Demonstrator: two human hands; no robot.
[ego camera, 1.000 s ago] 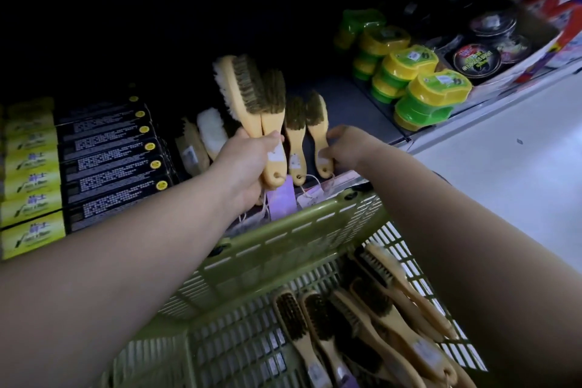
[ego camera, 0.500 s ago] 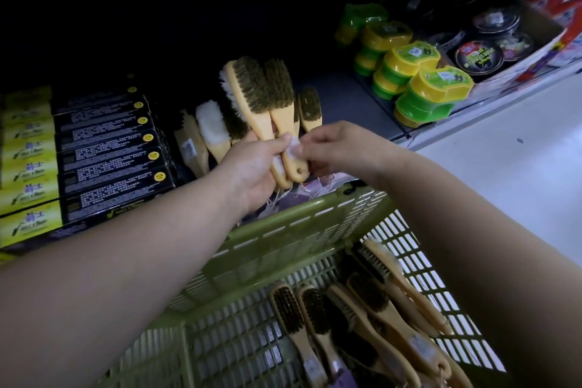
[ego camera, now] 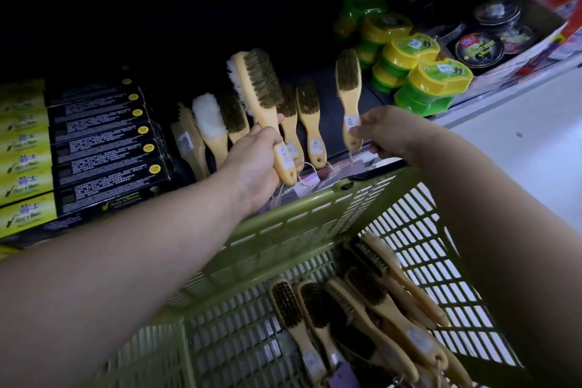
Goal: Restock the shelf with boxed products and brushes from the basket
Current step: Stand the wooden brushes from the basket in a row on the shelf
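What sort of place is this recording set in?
Most likely a shop aisle, probably the shoe-care section: a shelf holds rows of identical boxed products, tagged wooden brushes and stacked green-and-yellow containers, and a green plastic basket carries more brushes.

We note: left hand (ego camera: 256, 161), right hand (ego camera: 389, 132) both bare. Left forearm (ego camera: 126, 246), right forearm (ego camera: 504, 214) bare right to frame edge. Wrists plain; we spot smooth, rounded contours throughout.

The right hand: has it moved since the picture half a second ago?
Yes. The right hand has moved right, away from the left hand gripping two brushes, and now pinches one brush nearer the green and yellow tubs.
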